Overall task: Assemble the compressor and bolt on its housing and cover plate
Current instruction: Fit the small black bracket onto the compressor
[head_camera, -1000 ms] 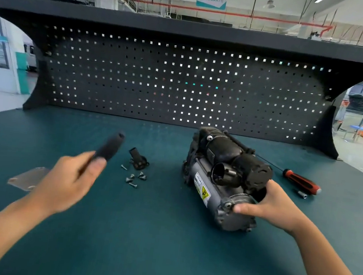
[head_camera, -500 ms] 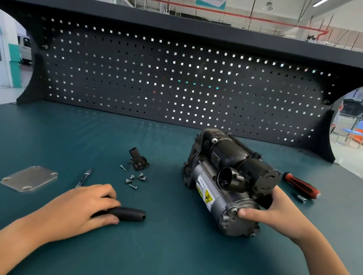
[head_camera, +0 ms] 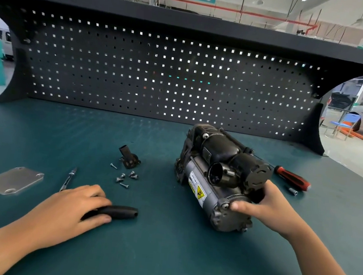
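In the head view, a grey and black cylindrical compressor (head_camera: 221,178) is seen lying on its side on the teal bench surface (head_camera: 160,260), right of the middle. Its near end is gripped by the right hand (head_camera: 265,207), thumb laid on the grey end cap, fingers curled behind.

The left hand (head_camera: 71,206) is curled over a black rubber tool handle (head_camera: 121,212) lying flat.

A flat grey metal cover plate (head_camera: 13,180) lies towards the left edge. A small black plastic fitting (head_camera: 129,157) and loose silver screws (head_camera: 125,176) are found at the middle, and a red and black screwdriver (head_camera: 292,177) towards the right edge.
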Demonstrator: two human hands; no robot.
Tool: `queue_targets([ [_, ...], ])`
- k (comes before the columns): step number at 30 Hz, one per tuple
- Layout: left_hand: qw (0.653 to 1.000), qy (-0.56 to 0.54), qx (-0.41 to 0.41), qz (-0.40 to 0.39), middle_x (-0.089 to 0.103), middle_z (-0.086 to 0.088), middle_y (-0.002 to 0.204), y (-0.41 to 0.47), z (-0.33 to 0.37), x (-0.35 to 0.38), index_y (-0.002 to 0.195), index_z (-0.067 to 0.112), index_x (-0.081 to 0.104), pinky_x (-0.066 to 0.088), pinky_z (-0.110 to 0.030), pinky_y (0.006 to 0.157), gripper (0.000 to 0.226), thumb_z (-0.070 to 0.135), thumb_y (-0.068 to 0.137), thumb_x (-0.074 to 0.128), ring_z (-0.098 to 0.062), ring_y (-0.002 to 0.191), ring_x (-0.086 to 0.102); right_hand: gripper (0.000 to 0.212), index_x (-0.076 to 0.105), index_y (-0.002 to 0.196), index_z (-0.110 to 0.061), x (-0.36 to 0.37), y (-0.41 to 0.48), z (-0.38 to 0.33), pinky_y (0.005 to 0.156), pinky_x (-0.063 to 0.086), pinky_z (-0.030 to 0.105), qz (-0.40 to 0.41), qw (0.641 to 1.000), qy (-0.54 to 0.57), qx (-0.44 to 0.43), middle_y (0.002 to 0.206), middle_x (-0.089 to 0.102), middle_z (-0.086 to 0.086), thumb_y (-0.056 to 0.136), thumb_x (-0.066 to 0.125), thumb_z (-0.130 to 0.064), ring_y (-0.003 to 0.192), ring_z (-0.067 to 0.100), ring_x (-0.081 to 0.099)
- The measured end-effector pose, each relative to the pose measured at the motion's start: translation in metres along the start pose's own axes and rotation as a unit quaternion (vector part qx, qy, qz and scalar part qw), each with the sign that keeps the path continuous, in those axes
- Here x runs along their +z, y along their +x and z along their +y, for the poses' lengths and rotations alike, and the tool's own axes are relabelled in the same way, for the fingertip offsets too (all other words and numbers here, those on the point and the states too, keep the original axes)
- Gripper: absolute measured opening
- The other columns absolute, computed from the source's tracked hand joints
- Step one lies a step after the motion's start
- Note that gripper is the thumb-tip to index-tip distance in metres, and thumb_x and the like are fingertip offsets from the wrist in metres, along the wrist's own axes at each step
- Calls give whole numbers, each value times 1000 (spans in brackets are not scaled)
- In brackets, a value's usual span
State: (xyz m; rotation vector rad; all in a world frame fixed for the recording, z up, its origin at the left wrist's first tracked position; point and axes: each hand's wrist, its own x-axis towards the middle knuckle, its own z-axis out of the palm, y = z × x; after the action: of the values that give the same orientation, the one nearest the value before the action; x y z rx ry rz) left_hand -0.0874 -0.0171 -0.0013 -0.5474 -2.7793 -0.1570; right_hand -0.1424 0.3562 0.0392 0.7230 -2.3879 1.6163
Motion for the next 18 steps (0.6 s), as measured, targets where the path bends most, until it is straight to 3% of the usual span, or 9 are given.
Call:
queue_targets([
  [3, 1000, -2, -5, -25, 39, 31, 100, -1, 0, -3, 118, 45, 53, 30, -8, 75, 73, 85, 74, 11, 17, 86, 35, 53, 59, 102, -24, -12, 6, 1, 76, 46, 7, -29, 1000, -9, 1, 92, 70, -17, 53, 77, -20, 90, -9, 62],
  [7, 1000, 19, -1, -19, 36, 32, 100, -1, 2, -4, 121, 46, 51, 29, -6, 74, 53, 71, 84, 23, 18, 86, 33, 46, 60, 102, -25, -34, 8, 14, 73, 45, 5, -16, 999, -3, 30, 90, 70, -24, 63, 76, -7, 89, -11, 62],
  [10, 1000, -1, -3, -11, 39, 30, 99, -3, 2, -3, 118, 45, 53, 30, -5, 74, 72, 82, 74, 10, 16, 85, 36, 56, 56, 107, -35, -42, 3, 25, 71, 48, 7, 22, 996, 60, 61, 102, 66, -19, 59, 75, -13, 90, -10, 63],
  [14, 1000, 24, -7, -5, 36, 33, 102, -1, 2, -2, 120, 48, 47, 30, -10, 85, 84, 78, 62, -5, 16, 91, 36, 78, 44, 128, -39, -46, 1, 24, 89, 44, 20, 14, 992, 106, 67, 121, 59, -11, 65, 78, -9, 110, -1, 56],
  [16, 1000, 12, -17, 16, 38, 31, 109, -2, 8, -6, 122, 42, 50, 31, -17, 92, 88, 83, 65, -3, 11, 99, 42, 71, 41, 130, -39, -43, 4, 14, 93, 42, 23, 55, 986, 155, 26, 123, 57, -13, 69, 72, -20, 111, 0, 54],
  [18, 997, -9, -6, 80, 50, 18, 111, -3, 17, -10, 115, 26, 63, 39, -26, 89, 85, 80, 79, 7, -5, 97, 56, 46, 47, 124, -45, -37, 11, 2, 94, 41, 20, 122, 980, 155, -28, 124, 57, -14, 80, 59, -34, 111, 0, 54],
])
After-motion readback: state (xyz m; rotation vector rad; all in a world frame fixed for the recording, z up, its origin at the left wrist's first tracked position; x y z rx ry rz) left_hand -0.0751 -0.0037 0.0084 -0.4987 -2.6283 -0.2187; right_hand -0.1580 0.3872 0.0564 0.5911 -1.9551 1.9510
